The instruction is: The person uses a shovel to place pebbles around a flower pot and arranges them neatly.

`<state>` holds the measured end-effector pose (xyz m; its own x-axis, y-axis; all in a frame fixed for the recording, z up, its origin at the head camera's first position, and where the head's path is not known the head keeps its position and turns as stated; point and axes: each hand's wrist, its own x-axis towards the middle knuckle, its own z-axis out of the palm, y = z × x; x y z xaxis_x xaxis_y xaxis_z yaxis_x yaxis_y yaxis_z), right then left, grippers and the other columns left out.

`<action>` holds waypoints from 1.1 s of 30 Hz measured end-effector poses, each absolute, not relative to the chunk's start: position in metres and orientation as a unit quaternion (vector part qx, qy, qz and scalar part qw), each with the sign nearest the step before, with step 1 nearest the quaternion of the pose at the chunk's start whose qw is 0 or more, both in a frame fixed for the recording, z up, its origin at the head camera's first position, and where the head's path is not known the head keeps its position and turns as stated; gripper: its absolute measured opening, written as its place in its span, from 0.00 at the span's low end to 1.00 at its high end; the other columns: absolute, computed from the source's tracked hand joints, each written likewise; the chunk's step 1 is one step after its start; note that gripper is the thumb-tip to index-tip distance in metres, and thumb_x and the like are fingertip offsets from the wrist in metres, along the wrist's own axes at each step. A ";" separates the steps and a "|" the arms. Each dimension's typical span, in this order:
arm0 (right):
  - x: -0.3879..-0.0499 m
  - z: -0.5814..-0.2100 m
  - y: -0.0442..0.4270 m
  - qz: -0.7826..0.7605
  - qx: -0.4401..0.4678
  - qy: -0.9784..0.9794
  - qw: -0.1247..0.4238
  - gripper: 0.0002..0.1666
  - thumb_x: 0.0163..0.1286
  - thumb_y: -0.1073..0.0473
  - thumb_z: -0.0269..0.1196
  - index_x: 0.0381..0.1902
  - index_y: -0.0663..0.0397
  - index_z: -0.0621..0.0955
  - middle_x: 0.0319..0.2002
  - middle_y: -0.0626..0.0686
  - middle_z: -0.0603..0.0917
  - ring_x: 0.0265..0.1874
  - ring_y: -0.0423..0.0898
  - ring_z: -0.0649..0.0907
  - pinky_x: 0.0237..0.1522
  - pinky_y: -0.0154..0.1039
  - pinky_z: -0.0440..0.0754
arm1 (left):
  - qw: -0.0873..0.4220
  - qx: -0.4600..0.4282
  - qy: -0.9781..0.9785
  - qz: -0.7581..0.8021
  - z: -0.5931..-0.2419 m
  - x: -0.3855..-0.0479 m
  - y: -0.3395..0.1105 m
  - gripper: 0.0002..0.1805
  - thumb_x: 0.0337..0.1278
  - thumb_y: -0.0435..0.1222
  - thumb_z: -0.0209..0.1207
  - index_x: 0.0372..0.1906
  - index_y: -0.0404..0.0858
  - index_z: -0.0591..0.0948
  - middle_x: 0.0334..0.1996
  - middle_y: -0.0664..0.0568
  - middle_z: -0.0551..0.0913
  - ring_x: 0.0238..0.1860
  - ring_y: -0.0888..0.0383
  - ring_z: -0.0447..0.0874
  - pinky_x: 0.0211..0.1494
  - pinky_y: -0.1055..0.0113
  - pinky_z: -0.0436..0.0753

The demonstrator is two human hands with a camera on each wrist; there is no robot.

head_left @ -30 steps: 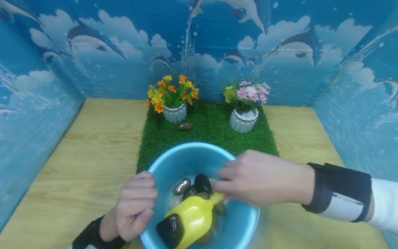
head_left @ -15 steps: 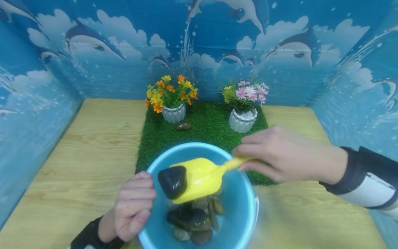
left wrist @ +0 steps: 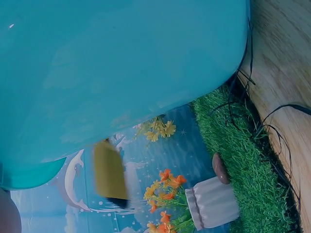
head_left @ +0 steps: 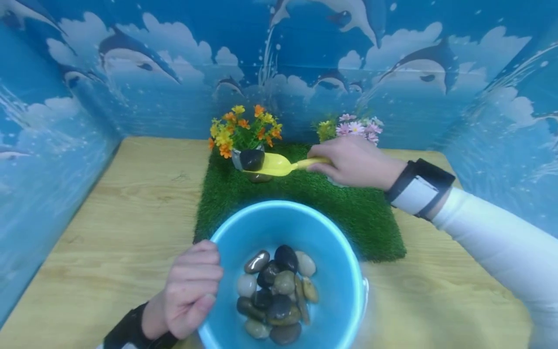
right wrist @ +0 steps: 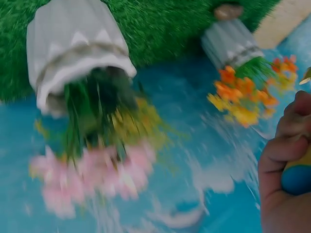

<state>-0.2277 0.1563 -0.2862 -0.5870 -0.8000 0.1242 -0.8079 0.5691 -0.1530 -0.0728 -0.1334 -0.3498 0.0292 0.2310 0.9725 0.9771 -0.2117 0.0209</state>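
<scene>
1. Dolphin-printed sheets (head_left: 301, 94) rise beyond the blue bucket (head_left: 283, 220), which stands on a wooden table (head_left: 144, 203).
2. Beyond the bucket, raised over the green mat (head_left: 370, 232), the right hand (head_left: 355, 162) grasps the yellow scoop (head_left: 276, 166) by its handle.
3. At the scoop's front end, apart from those fingers, lies a black stone (head_left: 252, 159), also beyond the bucket.
4. At the bucket's left rim, the left hand (head_left: 193, 288) clasps the edge.

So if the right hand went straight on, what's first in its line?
Perhaps the left backdrop: the right hand points the yellow scoop that way. In the head view its black stone overlaps the orange-flower pot, but the left wrist view shows them apart; depth unclear, brushing possible.
</scene>
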 end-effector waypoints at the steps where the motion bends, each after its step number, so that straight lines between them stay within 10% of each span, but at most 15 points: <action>1: -0.233 -0.293 0.153 0.099 0.448 -0.888 0.009 0.13 0.74 0.48 0.60 0.44 0.48 0.83 0.27 0.42 0.80 0.16 0.36 0.73 0.23 0.37 0.74 | 0.382 -0.607 -0.498 -0.488 -0.350 -0.073 -0.133 0.26 0.64 0.29 0.44 0.08 0.47 0.59 0.10 0.61 0.57 0.16 0.67 0.50 0.30 0.72 0.57; 18: -0.280 -0.389 0.081 0.099 0.407 -0.901 -0.112 0.14 0.75 0.42 0.56 0.36 0.42 0.79 0.23 0.45 0.78 0.20 0.42 0.77 0.26 0.40 0.75 | 0.372 -0.598 -0.512 -0.492 -0.351 -0.071 -0.134 0.26 0.64 0.30 0.44 0.08 0.46 0.60 0.10 0.61 0.59 0.16 0.67 0.51 0.30 0.72 0.58; 33: -0.277 -0.358 0.069 0.157 0.318 -0.909 -0.221 0.26 0.76 0.39 0.54 0.37 0.52 0.86 0.18 0.47 0.71 0.15 0.42 0.68 0.25 0.40 0.72 | 0.375 -0.599 -0.500 -0.500 -0.350 -0.072 -0.132 0.27 0.65 0.29 0.45 0.08 0.47 0.60 0.10 0.61 0.59 0.16 0.67 0.50 0.31 0.72 0.58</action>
<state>-0.2770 0.0693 -0.3580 -0.7003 -0.6467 -0.3022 -0.5079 0.7489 -0.4256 -0.0721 -0.1316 -0.3505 -0.0006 0.2244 0.9745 0.9744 -0.2191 0.0510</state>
